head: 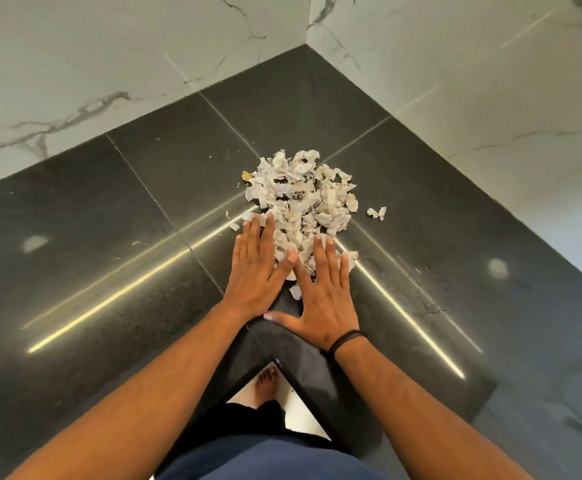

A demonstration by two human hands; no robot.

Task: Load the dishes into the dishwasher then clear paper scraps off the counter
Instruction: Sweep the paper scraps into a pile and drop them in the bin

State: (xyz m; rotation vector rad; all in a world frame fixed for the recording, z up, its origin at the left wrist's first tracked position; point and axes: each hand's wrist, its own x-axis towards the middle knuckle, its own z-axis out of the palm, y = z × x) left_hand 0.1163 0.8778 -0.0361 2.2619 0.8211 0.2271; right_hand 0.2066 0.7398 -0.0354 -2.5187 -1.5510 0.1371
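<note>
Two marble walls [127,64] stand at the far side and meet in a corner. Below them lies the big dark counter [109,237], shiny, with bright lines of light on it. No dishes and no dishwasher can be seen here, so I think the job is now at the paper part.

Next in size are the two arms, which reach out from the near edge toward the corner. The left hand [253,275] lies flat, palm down, with its fingers straight and spread. Its fingertips touch the near left edge of the pile of paper scraps [303,199]. The right hand [320,303] is flat and spread too, and its fingers rest on the near scraps. Neither hand holds anything. The hands sit side by side at the near side of the pile, likely to hem in the scraps and gather them together.

The pile sits in the middle of the counter, just past the hands. One small scrap [377,213] lies alone, just right of the pile. Another loose scrap [295,292] lies between the two hands. Both will need picking up too.

A thin black band [348,339] goes round the right wrist.
</note>
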